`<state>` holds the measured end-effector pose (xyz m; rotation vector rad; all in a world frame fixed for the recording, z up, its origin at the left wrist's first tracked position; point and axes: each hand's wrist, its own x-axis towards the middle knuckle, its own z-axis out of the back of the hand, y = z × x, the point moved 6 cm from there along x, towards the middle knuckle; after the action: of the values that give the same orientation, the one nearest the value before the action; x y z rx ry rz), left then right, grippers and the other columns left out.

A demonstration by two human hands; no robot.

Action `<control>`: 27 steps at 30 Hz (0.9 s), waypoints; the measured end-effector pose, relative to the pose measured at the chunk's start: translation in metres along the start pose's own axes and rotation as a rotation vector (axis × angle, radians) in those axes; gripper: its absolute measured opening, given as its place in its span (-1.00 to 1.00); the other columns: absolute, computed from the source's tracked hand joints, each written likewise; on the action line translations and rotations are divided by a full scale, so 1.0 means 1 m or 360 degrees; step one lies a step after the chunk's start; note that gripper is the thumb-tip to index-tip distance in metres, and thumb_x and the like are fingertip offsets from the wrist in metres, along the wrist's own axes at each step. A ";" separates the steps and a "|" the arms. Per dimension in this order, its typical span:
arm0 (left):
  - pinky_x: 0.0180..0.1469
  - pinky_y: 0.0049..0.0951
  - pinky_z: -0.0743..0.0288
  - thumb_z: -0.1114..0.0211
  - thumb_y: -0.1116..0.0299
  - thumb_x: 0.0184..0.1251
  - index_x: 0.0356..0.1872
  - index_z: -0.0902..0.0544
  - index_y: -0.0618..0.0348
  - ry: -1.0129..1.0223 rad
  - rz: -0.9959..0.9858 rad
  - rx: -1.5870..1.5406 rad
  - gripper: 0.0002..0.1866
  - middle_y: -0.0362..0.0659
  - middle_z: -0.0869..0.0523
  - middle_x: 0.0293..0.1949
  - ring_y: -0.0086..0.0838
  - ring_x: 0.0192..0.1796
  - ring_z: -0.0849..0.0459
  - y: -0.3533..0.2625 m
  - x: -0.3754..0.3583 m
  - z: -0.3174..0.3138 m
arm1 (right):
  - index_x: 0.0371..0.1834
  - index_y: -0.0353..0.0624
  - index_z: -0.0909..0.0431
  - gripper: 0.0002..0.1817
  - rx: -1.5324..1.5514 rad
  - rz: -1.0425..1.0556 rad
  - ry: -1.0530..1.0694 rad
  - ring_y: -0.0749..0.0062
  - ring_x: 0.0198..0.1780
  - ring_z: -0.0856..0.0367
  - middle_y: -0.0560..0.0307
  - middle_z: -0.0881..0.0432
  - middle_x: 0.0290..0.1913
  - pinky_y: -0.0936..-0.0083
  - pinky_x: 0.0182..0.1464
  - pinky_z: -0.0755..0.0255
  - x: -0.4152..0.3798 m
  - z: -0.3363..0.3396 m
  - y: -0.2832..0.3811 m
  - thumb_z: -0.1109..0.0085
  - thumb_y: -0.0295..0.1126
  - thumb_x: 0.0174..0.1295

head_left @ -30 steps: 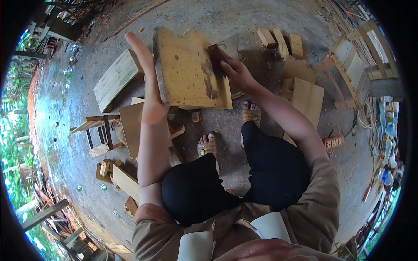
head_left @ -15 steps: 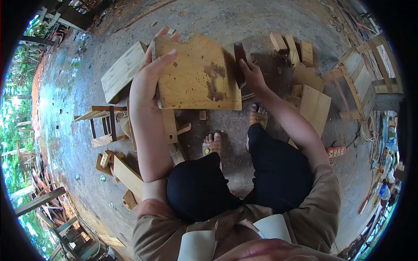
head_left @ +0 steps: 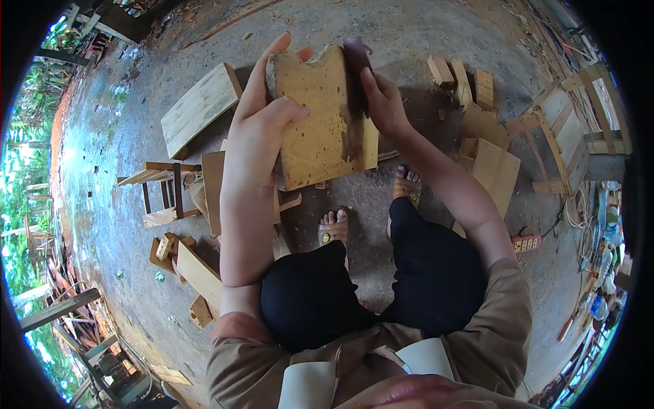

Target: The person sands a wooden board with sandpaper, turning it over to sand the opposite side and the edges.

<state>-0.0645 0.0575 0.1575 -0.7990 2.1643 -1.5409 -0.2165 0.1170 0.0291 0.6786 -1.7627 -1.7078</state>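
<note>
My left hand (head_left: pixel 262 129) grips a yellowish wooden board (head_left: pixel 313 116) by its left side, thumb on the near face and fingers behind. The board is held up in front of my knees; it has a notched, curved top edge, dark specks and a dark stain at the lower right. My right hand (head_left: pixel 386 102) is closed on a dark brown piece of sandpaper (head_left: pixel 357 71), which lies along the board's right edge. The sandpaper's upper end is curled and slightly blurred.
Wooden boxes (head_left: pixel 201 109) and a small wooden stool (head_left: pixel 163 194) stand left on the concrete floor. Blocks (head_left: pixel 484 88), a box (head_left: pixel 496 170) and a wooden frame (head_left: pixel 545 143) are right, near a red power strip (head_left: pixel 526 243). My sandalled feet (head_left: pixel 334 228) are below the board.
The board has turned, so its face looks narrower and its left side has come right. My left hand moved right with it; the sandpaper shifted up and left along the board's edge.
</note>
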 end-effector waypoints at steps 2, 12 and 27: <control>0.12 -0.49 -0.28 0.10 0.71 -0.14 0.26 -0.16 0.21 0.0033 -0.0042 0.0037 -0.26 -0.02 -0.40 0.12 -0.36 0.12 -0.41 -0.002 -0.002 -0.002 | -0.16 -0.39 -0.47 -0.50 -0.0103 0.0050 -0.0025 0.64 -0.37 -0.38 0.19 -0.51 -0.49 0.56 -0.29 -0.33 0.002 0.008 -0.027 0.16 -0.06 0.29; 0.08 -0.55 -0.28 0.12 0.69 -0.17 0.18 -0.24 0.24 0.0056 -0.0072 0.0269 -0.32 -0.06 -0.44 0.04 -0.42 0.07 -0.41 -0.004 0.000 0.003 | 0.08 -0.26 -0.36 -0.62 -0.0276 0.0119 0.0087 0.38 0.13 -0.40 -0.12 -0.50 0.01 0.57 0.08 -0.25 -0.011 -0.001 -0.018 0.10 -0.27 0.28; 0.19 -0.35 -0.22 0.07 0.55 -0.38 0.13 -0.23 0.35 0.0080 -0.0149 0.0334 -0.25 0.04 -0.43 0.01 -0.23 0.11 -0.38 -0.006 -0.002 -0.003 | 0.18 0.06 -0.30 -0.60 -0.0540 0.0350 -0.0029 0.08 0.09 -0.42 -0.03 -0.40 0.12 0.42 0.08 -0.29 -0.015 0.011 -0.027 0.10 -0.27 0.25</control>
<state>-0.0626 0.0594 0.1640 -0.8089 1.9814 -1.8174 -0.2144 0.1342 0.0006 0.3094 -1.4476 -1.8008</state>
